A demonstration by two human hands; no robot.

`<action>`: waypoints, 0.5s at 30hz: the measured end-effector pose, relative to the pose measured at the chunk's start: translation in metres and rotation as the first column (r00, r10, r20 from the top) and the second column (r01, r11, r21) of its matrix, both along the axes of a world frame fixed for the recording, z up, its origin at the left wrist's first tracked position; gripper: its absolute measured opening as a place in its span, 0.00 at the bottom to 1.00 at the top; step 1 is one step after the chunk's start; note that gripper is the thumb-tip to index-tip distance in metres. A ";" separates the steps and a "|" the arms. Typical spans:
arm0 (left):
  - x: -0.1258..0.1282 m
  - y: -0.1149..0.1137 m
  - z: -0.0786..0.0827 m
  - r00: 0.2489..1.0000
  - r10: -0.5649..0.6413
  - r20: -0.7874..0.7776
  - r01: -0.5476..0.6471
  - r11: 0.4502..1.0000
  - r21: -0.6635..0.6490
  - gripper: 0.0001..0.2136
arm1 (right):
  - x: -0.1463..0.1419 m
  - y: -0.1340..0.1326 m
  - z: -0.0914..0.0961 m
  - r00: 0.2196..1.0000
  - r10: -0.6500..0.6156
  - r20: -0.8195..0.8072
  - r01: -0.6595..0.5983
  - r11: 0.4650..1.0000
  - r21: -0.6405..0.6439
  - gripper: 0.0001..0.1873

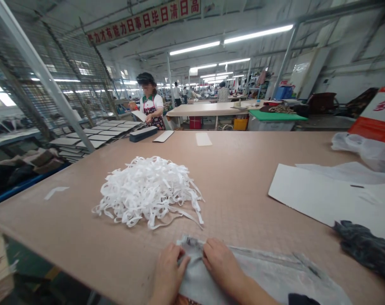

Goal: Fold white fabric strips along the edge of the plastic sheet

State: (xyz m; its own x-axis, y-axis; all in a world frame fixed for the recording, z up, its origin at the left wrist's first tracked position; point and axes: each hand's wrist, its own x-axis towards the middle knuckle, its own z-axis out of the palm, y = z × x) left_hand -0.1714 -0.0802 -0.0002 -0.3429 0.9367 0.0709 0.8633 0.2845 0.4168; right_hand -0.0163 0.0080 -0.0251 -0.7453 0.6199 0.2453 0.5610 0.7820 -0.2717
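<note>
A grey fabric piece [275, 275] lies at the near edge of the brown table [243, 178]. My left hand [169, 271] pinches its left edge, fingers closed on the cloth. My right hand [219, 260] rests just beside it, fingers curled and gripping the same fabric near its top corner. A loose pile of white strips [148, 190] sits just beyond my hands, apart from them.
White card sheets [322, 195] and a dark cloth [367, 248] lie at the right. A clear plastic bag [364, 148] is at the far right. A person in an apron [152, 108] works at the table's far left end beside stacked flat panels [91, 140].
</note>
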 end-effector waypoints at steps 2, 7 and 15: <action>0.001 0.000 0.001 1.000 0.025 0.011 -0.024 0.999 -0.026 0.04 | 0.002 0.000 0.001 1.000 0.014 -0.009 -0.014 1.000 -0.012 0.06; 0.002 0.001 0.004 0.999 0.003 -0.035 -0.005 0.998 -0.066 0.06 | 0.006 0.002 0.006 0.998 0.022 -0.051 -0.029 0.990 -0.135 0.06; 0.002 -0.004 0.013 0.984 -0.097 -0.152 0.077 0.988 -0.137 0.14 | 0.023 0.006 0.048 0.961 0.160 -0.227 -0.225 0.926 -0.302 0.09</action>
State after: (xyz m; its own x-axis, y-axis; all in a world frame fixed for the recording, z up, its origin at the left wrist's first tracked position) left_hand -0.1690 -0.0842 0.0130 -0.2539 0.9672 -0.0071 0.9390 0.2482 0.2379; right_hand 0.0071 0.0144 0.0233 -0.8162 0.5388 0.2087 0.3187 0.7211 -0.6152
